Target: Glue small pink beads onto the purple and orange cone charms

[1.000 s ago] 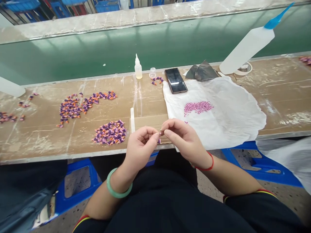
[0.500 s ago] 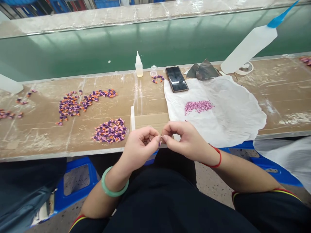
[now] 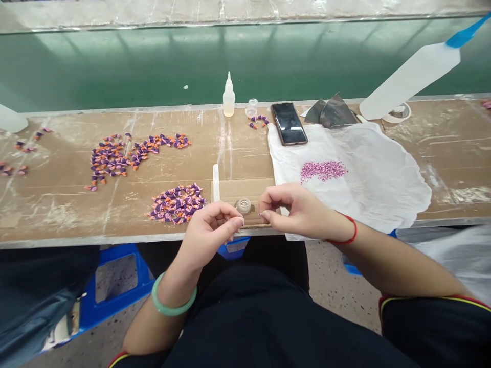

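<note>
While the bench (image 3: 57, 214) stretches past both hands, a cardboard sheet (image 3: 241, 190) lies under them, with purple-orange beads (image 3: 176, 203) beyond the left hand (image 3: 209, 232) and a small jar (image 3: 243, 206) between them. Both hands curl narrow; the right hand (image 3: 301, 209) may pinch something, too small to tell.

Right now, not one word, number or brand can be made out from here, not on the desk (image 3: 57, 204), nor anywhere else in view.
</note>
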Available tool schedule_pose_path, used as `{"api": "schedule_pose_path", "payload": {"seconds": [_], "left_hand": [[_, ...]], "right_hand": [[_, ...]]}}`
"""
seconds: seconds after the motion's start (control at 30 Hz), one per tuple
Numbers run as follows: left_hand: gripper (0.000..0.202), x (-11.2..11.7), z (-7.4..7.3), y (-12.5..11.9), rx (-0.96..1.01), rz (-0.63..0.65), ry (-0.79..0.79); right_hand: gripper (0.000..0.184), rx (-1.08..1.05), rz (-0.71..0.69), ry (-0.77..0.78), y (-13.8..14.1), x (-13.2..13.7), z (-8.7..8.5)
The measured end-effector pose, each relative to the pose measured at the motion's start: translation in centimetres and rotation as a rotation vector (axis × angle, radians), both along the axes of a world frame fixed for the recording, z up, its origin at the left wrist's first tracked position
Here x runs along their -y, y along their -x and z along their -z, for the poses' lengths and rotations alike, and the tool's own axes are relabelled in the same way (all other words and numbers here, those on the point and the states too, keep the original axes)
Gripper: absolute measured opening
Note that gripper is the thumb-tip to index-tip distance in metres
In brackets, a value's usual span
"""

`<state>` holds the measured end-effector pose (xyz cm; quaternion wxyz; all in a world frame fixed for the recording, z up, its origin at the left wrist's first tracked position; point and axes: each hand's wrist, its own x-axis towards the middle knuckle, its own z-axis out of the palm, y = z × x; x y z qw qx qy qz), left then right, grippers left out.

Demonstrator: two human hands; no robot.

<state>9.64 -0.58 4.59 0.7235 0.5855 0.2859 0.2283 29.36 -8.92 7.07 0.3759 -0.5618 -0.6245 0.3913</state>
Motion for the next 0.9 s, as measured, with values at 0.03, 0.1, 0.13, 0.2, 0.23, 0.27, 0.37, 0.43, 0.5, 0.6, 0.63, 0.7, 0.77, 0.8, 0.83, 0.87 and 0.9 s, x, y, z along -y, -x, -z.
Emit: {"api": "schedule_pose_path", "payload": {"seconds": [0.03, 0.1, 0.13, 0.2, 0.23, 0.27, 0.37, 0.43, 0.5, 0.6, 0.63, 0.7, 0.77, 0.8, 0.83, 0.87, 0.9], "left_hand": [[0.012, -0.1, 0.2, 0.2, 0.0, -0.007, 0.007], [0.009, -0.3, 0.5, 0.7, -0.013, -0.018, 0.026], [0.008, -0.3, 0.7, 0.9, -0.025, -0.021, 0.039], [0.009, -0.5, 1.2, 1.4, -0.052, -0.028, 0.064], [0.01, -0.5, 1.5, 1.7, -0.065, -0.03, 0.072], [0.01, -0.5, 1.8, 1.9, -0.078, -0.032, 0.078], [0.01, -0.6, 2.5, 2.3, -0.103, -0.035, 0.083], [0.011, -0.6, 2.9, 2.4, -0.109, -0.033, 0.091], [0.012, -0.7, 3.1, 2.4, -0.109, -0.032, 0.102], [0.013, -0.8, 3.2, 2.4, -0.104, -0.031, 0.121], [0.013, -0.9, 3.1, 2.4, -0.102, -0.03, 0.13], [0.014, -1.0, 3.0, 2.4, -0.099, -0.029, 0.151], [0.017, -0.9, 3.0, 2.4, -0.08, -0.045, 0.165], [0.019, -0.9, 3.0, 2.4, -0.059, -0.065, 0.168], [0.021, -0.8, 3.0, 2.3, -0.026, -0.098, 0.169], [0.024, -0.6, 2.9, 2.2, 0.015, -0.141, 0.17], [0.027, -0.4, 2.8, 2.2, 0.06, -0.185, 0.172]], "right_hand": [[0.01, 0.061, -0.031, 0.011, -0.4, -0.5, -0.1], [0.01, 0.206, -0.101, 0.04, -1.2, -1.8, -0.2], [0.01, 0.283, -0.142, 0.059, -1.4, -2.5, -0.2], [0.011, 0.44, -0.225, 0.098, -1.6, -4.0, -0.3], [0.013, 0.52, -0.262, 0.12, -1.5, -4.7, -0.4], [0.015, 0.6, -0.295, 0.141, -1.3, -5.3, -0.4], [0.021, 0.832, -0.381, 0.195, -0.4, -6.7, -0.9], [0.022, 0.948, -0.431, 0.222, 0.2, -7.3, -1.2], [0.022, 1.013, -0.465, 0.244, 0.8, -7.6, -1.5], [0.024, 1.05, -0.484, 0.257, 1.2, -7.9, -1.6], [0.025, 1.05, -0.483, 0.251, 1.2, -7.9, -1.5], [0.029, 1.028, -0.464, 0.224, 1.0, -7.9, -1.4], [0.031, 0.958, -0.422, 0.177, 0.7, -7.7, -1.3], [0.03, 0.892, -0.397, 0.153, 0.5, -7.5, -1.3], [0.027, 0.799, -0.376, 0.136, 0.3, -7.2, -1.4], [0.022, 0.68, -0.36, 0.134, 0.2, -6.8, -1.5], [0.017, 0.542, -0.348, 0.151, 0.2, -6.4, -1.6]]}}
